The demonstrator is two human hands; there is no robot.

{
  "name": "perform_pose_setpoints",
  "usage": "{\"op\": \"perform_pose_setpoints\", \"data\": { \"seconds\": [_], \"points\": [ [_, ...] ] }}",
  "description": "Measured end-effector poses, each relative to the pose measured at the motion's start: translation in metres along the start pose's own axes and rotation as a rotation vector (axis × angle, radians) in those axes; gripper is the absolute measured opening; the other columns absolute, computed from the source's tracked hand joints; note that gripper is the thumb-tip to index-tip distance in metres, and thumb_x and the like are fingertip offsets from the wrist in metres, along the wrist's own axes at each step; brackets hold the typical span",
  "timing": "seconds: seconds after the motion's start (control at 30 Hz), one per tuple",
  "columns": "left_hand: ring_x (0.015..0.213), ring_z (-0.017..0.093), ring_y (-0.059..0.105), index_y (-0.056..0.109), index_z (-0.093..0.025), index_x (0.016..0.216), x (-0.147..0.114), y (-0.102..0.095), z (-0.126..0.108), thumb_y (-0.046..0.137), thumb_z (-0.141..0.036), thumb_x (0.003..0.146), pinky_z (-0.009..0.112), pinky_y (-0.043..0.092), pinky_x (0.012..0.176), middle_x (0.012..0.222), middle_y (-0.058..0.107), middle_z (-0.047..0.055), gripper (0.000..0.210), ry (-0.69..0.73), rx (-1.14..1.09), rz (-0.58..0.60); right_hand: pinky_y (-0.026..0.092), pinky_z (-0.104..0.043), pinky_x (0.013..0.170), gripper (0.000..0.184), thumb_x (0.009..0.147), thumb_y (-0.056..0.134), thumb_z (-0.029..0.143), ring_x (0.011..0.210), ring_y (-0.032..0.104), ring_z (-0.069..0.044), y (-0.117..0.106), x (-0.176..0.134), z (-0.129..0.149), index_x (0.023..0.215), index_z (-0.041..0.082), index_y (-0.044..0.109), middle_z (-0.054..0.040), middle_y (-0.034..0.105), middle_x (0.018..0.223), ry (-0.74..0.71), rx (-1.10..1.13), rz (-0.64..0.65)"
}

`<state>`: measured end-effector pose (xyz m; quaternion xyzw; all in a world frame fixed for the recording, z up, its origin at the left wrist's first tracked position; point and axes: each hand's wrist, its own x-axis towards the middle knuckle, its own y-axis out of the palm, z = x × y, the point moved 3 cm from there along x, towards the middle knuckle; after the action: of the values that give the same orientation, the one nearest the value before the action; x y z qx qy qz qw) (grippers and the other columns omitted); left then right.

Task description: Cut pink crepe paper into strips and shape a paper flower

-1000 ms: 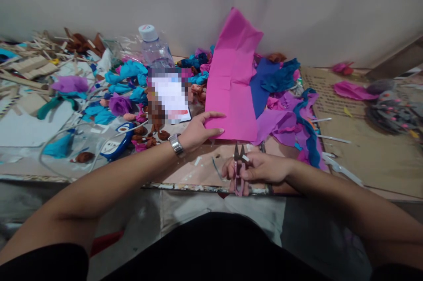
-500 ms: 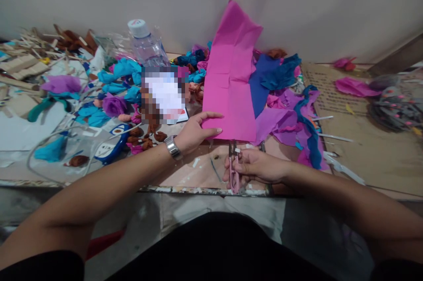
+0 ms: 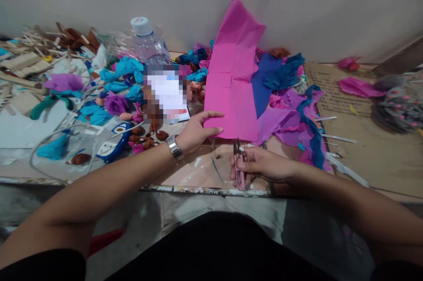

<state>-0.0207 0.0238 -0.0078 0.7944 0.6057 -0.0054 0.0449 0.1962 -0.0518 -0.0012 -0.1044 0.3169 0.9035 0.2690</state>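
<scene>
A long sheet of pink crepe paper (image 3: 233,91) stretches from the front of the table up against the wall, its far end folded over. My left hand (image 3: 200,132) grips its lower left corner, thumb and forefinger on top and the other fingers beneath. In my right hand (image 3: 256,164) is a pair of pink-handled thread snips (image 3: 239,171), blades pointing away from me. Their tips are apart and lie at the near edge of the pink sheet. Blue crepe paper (image 3: 262,80) and purple crepe paper (image 3: 277,122) lie just to the right.
A phone (image 3: 170,96), a water bottle (image 3: 150,43) and a blue-and-white device with a cord (image 3: 114,144) stand left among crepe paper flowers (image 3: 116,103). Wooden sticks (image 3: 24,65) pile up far left. Cardboard (image 3: 360,149) lies at right, with a grey netted bundle (image 3: 396,107).
The snips in my right hand have shifted slightly right along the sheet's near edge. My left hand keeps its hold on the corner, and the whole view has drifted slightly.
</scene>
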Motion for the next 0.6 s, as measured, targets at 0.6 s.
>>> {"op": "perform_pose_setpoints", "data": {
  "seconds": [0.6],
  "points": [
    [0.112, 0.019, 0.066, 0.073, -0.02, 0.126, -0.0001, -0.0001, -0.002, 0.088, -0.026, 0.077, 0.034, 0.052, 0.1, 0.131, 0.071, 0.009, 0.052, 0.032, 0.09, 0.027, 0.059, -0.021, 0.06, 0.03, 0.096, 0.077, 0.04, 0.074, 0.077, -0.015, -0.0009, 0.001, 0.0024, 0.106, 0.017, 0.059, -0.0066, 0.077, 0.097, -0.018, -0.02, -0.041]
  ]
}}
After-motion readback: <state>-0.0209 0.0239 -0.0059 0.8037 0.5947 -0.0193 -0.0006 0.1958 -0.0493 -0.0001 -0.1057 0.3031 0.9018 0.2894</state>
